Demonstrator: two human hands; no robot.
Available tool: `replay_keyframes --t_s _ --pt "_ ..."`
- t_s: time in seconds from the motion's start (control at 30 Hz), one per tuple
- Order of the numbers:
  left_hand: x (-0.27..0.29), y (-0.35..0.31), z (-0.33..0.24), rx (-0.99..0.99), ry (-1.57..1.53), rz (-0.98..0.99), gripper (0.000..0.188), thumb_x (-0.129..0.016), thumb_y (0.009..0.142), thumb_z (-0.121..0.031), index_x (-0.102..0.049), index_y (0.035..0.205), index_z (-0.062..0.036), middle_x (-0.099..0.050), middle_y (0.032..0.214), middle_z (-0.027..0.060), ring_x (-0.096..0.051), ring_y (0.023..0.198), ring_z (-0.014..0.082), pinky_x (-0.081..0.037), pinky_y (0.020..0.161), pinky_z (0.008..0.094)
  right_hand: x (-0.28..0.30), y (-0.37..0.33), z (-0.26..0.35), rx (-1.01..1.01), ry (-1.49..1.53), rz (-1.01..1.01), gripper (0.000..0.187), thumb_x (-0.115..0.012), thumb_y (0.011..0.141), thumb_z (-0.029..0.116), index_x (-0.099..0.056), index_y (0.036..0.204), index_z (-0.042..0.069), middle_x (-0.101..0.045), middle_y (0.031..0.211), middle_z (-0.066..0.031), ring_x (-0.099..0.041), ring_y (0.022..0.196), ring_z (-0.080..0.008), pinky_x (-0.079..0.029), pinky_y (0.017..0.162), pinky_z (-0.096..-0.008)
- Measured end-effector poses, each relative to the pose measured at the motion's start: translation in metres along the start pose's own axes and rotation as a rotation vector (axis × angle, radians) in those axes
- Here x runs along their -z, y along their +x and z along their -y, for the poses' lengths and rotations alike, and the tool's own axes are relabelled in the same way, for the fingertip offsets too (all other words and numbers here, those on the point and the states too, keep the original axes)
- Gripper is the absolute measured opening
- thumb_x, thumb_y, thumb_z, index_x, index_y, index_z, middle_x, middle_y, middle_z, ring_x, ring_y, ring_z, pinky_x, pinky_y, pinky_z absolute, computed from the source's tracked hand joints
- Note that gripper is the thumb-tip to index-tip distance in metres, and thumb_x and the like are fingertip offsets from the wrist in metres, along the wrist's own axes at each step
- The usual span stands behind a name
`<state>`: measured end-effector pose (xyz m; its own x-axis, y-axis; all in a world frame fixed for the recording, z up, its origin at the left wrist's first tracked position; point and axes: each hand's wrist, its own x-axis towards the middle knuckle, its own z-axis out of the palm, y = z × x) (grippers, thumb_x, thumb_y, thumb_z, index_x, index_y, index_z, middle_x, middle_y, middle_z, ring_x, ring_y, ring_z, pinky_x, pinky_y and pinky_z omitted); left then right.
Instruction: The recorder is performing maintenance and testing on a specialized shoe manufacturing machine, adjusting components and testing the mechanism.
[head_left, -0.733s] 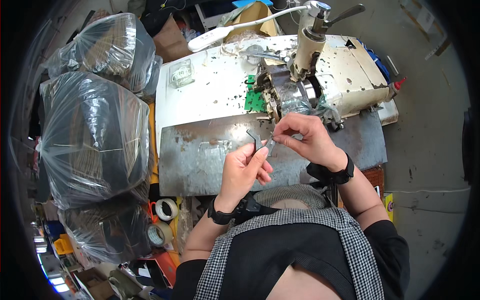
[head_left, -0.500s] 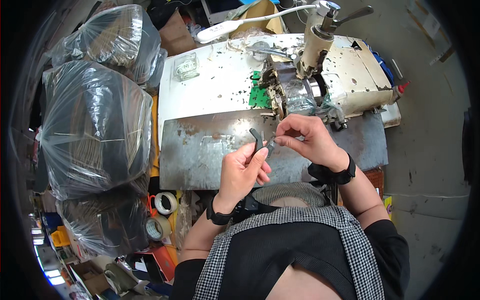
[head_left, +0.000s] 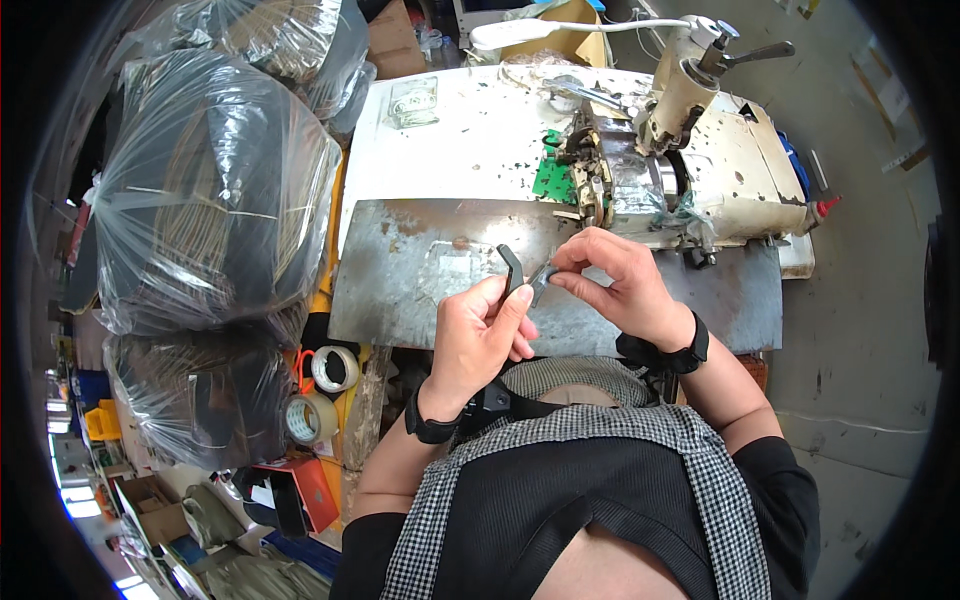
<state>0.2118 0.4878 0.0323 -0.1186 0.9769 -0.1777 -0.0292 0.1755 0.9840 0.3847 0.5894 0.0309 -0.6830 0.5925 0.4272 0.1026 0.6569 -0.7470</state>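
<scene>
My left hand (head_left: 472, 330) is closed around a black bent strip (head_left: 513, 270), its thumb pressed on the lower end. The strip's angled tip points up, away from me. Beside it, between the two hands, is a thin grey piece (head_left: 539, 284), too small to make out fully. My right hand (head_left: 622, 285) pinches a small bluish-grey bit (head_left: 551, 271) at that piece's upper end, with thumb and forefinger together. Both hands are above the grey metal table plate (head_left: 390, 290), in front of a sewing machine (head_left: 625, 165) lying tipped over.
A white lamp (head_left: 500, 36) on a bent arm reaches across the white tabletop (head_left: 440, 160). Dark scraps dot it around a green plate (head_left: 553, 175). At left are plastic-wrapped bundles (head_left: 215, 190), tape rolls (head_left: 312, 418) and an orange box (head_left: 315, 492).
The view has shifted, so the table and machine appear further right and higher. My hands keep nearly the same pose, the right one still pinching next to the strip.
</scene>
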Motion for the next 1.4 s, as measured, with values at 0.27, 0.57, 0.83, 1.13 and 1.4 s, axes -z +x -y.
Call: replay_keyframes --t_s 0.27,0.57,0.83,1.13,1.4 --pt "0.014 -0.018 0.003 -0.052 0.094 -0.011 0.027 -0.054 0.093 -0.02 -0.057 0.076 0.0011 -0.06 0.058 0.0054 -0.059 0.047 0.0085 -0.043 0.04 0.0202 -0.012 0.007 0.01 0.03 0.031 0.088 0.015 -0.065 0.076 -0.002 -0.056 0.086 0.001 -0.055 0.076 -0.0097 -0.058 0.065 -0.0224 -0.047 0.058 -0.031" --pt "0.034 -0.016 0.017 -0.026 -0.031 -0.154 0.03 -0.053 0.094 -0.021 -0.055 0.074 0.0008 -0.06 0.06 0.0069 -0.059 0.047 0.0096 -0.044 0.04 0.0205 -0.038 -0.011 0.037 0.128 0.02 0.325 0.014 -0.061 0.077 0.0 -0.05 0.087 0.002 -0.049 0.076 -0.0116 -0.053 0.067 -0.0295 -0.044 0.058 -0.0369" --pt "0.041 -0.021 0.015 0.015 -0.01 -0.025 0.03 -0.054 0.093 -0.02 -0.052 0.071 0.0001 -0.06 0.057 0.0071 -0.06 0.046 0.0103 -0.043 0.039 0.0207 -0.046 0.011 0.025 0.213 -0.172 0.02 0.021 -0.069 0.074 0.003 -0.06 0.092 0.002 -0.056 0.084 -0.0093 -0.06 0.076 -0.025 -0.049 0.062 -0.0339" --pt "0.042 -0.024 0.015 -0.065 0.141 0.057 0.028 -0.055 0.093 -0.018 -0.054 0.072 0.0011 -0.06 0.058 0.007 -0.059 0.046 0.0092 -0.043 0.039 0.0208 -0.037 0.016 0.027 0.077 -0.077 0.235 0.012 -0.065 0.076 0.003 -0.057 0.084 0.001 -0.053 0.077 -0.0096 -0.057 0.07 -0.0284 -0.047 0.061 -0.037" --pt "0.063 -0.016 0.018 -0.039 -0.004 -0.108 0.031 -0.051 0.095 -0.024 -0.054 0.074 -0.001 -0.059 0.06 0.0061 -0.056 0.046 0.0083 -0.043 0.04 0.0191 -0.046 -0.005 0.036 0.164 -0.194 0.228 0.018 -0.065 0.076 0.004 -0.053 0.09 0.003 -0.049 0.076 -0.0102 -0.053 0.069 -0.0277 -0.044 0.062 -0.0369"
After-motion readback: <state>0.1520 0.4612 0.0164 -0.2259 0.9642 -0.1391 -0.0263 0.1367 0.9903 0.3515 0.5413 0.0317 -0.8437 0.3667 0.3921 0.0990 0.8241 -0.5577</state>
